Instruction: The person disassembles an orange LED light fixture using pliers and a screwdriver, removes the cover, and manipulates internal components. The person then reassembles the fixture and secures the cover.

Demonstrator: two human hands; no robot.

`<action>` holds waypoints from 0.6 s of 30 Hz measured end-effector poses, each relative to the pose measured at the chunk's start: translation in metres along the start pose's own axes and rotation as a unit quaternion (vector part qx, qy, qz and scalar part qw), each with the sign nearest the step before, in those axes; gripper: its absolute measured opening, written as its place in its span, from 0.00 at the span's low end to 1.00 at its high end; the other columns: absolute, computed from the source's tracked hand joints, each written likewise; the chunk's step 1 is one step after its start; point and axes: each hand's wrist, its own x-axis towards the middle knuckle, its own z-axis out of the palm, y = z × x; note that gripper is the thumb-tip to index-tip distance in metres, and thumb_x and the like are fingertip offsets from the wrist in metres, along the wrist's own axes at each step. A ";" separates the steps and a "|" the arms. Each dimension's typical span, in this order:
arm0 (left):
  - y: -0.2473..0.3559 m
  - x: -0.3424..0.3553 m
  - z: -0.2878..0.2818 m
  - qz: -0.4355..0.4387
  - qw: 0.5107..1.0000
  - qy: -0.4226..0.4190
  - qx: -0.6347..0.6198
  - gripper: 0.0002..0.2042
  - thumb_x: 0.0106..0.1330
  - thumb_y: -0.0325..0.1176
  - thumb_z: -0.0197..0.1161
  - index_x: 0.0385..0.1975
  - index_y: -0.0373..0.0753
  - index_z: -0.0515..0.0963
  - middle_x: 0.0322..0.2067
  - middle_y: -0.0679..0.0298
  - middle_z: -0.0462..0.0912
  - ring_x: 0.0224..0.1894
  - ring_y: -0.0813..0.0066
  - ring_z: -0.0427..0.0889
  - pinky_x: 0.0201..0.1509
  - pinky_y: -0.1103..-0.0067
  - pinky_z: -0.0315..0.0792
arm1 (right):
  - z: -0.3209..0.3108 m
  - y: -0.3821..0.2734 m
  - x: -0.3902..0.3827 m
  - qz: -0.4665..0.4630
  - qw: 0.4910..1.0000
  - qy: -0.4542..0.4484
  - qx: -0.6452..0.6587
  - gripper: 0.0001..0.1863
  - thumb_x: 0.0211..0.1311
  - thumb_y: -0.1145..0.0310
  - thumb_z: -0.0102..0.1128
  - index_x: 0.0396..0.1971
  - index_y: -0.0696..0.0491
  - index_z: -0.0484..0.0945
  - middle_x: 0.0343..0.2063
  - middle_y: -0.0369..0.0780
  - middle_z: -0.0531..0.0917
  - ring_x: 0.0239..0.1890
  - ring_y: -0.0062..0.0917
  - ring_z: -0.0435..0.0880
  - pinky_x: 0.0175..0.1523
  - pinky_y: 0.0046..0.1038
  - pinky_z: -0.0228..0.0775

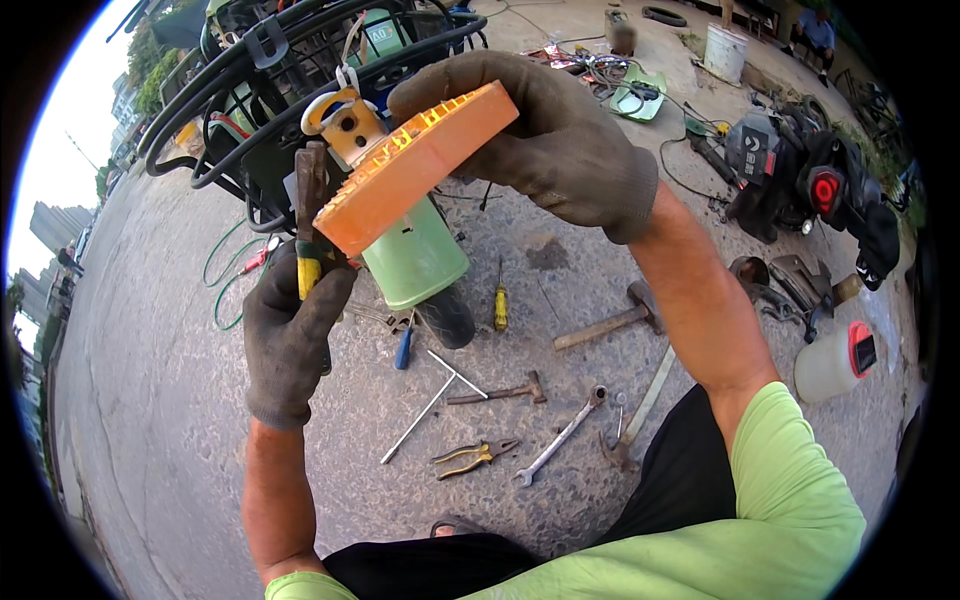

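My right hand, in a dark grey work glove, is closed round the far end of a thick orange block with raised yellow lettering along its edge. Beside the block's upper left side shows a yellowish metal bracket with holes; whether they are joined I cannot tell. Also gloved, my left hand grips pliers with rusty jaws and yellow-and-black handles. The jaws point up, close to the block's left end. Behind them stand a light green fender and a black tyre.
On the concrete lie a yellow screwdriver, a blue screwdriver, a T-handle wrench, pliers, a spanner and several hammers. A black-framed vehicle stands ahead. At right are a translucent jug and a white bucket.
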 end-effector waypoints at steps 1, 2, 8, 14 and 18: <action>0.000 0.000 -0.003 -0.005 1.000 0.010 0.006 0.19 0.67 0.31 0.63 0.54 0.27 0.80 0.49 0.57 0.86 0.52 0.70 0.82 0.64 0.71 0.72 | 0.001 0.000 0.000 0.004 1.000 0.007 0.004 0.19 0.68 0.66 0.67 0.57 0.51 0.79 0.48 0.41 0.86 0.51 0.25 0.86 0.59 0.32 0.82; -0.001 0.001 -0.005 -0.008 1.000 0.017 0.009 0.19 0.67 0.33 0.63 0.54 0.27 0.80 0.49 0.56 0.86 0.54 0.68 0.83 0.65 0.69 0.72 | -0.001 -0.001 0.001 -0.008 0.999 0.000 -0.035 0.19 0.69 0.65 0.66 0.57 0.52 0.78 0.48 0.41 0.85 0.51 0.25 0.86 0.60 0.32 0.82; -0.003 -0.003 -0.012 -0.004 0.999 0.041 0.014 0.20 0.68 0.34 0.61 0.54 0.26 0.80 0.49 0.54 0.86 0.53 0.66 0.83 0.64 0.69 0.72 | 0.002 0.013 0.006 -0.002 1.000 -0.009 0.028 0.23 0.68 0.69 0.67 0.61 0.53 0.76 0.54 0.39 0.84 0.57 0.25 0.84 0.62 0.31 0.80; -0.002 -0.005 -0.010 0.030 0.997 0.067 -0.011 0.20 0.69 0.35 0.62 0.54 0.25 0.80 0.49 0.54 0.85 0.53 0.66 0.83 0.65 0.68 0.72 | 0.016 0.015 0.006 0.003 1.000 0.023 -0.004 0.20 0.70 0.64 0.66 0.56 0.54 0.77 0.43 0.41 0.86 0.47 0.25 0.87 0.57 0.31 0.82; -0.013 -0.008 -0.022 0.013 0.998 0.065 -0.009 0.21 0.69 0.38 0.64 0.54 0.27 0.80 0.49 0.55 0.86 0.53 0.67 0.83 0.65 0.68 0.71 | 0.025 0.013 0.007 -0.073 0.989 0.019 -0.128 0.18 0.68 0.65 0.67 0.55 0.52 0.78 0.42 0.42 0.86 0.44 0.27 0.88 0.53 0.31 0.82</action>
